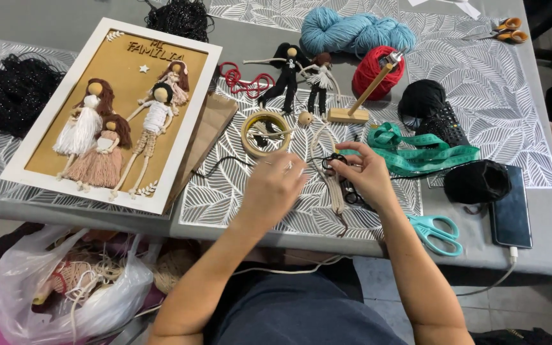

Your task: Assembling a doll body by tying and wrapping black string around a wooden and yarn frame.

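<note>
The right hand (367, 174) pinches a cream macramé cord doll body (335, 185) with black thread (333, 161) at its top, over the leaf-patterned placemat (225, 198). The left hand (275, 186) grips the thread's other end, beside the tape roll (264, 133); teal scissors (439, 231) lie near the right wrist

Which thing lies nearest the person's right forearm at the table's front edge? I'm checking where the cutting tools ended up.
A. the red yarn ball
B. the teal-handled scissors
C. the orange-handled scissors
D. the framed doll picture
B: the teal-handled scissors lie right beside the right forearm near the front edge, while the orange-handled scissors sit at the far corner of the table.
</note>
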